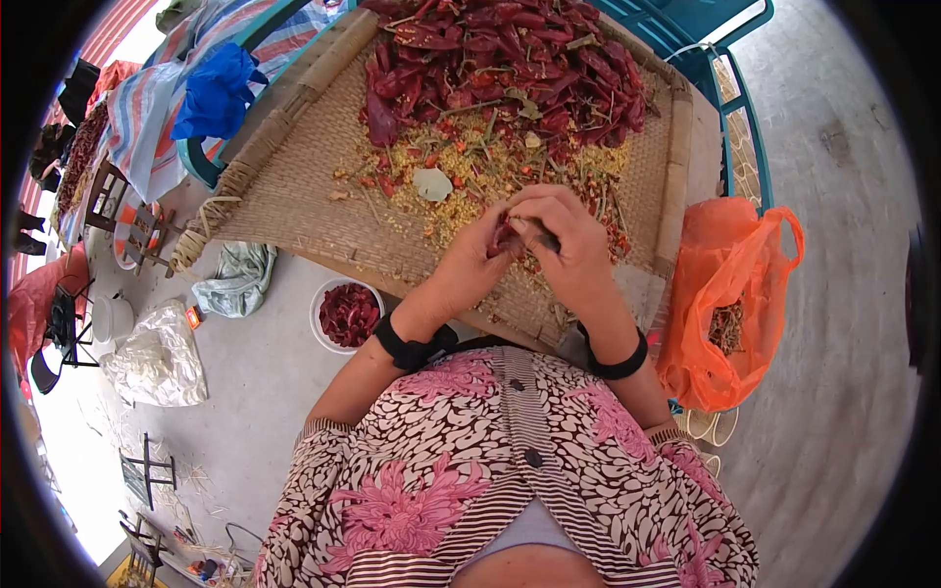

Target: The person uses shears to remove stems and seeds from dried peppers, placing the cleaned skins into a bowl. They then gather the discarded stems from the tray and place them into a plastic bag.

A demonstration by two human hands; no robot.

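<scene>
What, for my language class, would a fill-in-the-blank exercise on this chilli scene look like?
1. The left hand and right hand hold one dried ____ chilli between them.
2. The plastic bag at the person's right is ____.
3. The bowl of chilli pieces, below the woven tray, is ____ in colour.
Missing words: red; orange; white.

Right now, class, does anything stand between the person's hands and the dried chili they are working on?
Nothing visible does. The left hand and right hand both pinch the dried chili between their fingertips, above the woven tray. The chili pile lies farther back, apart from the hands.
</scene>
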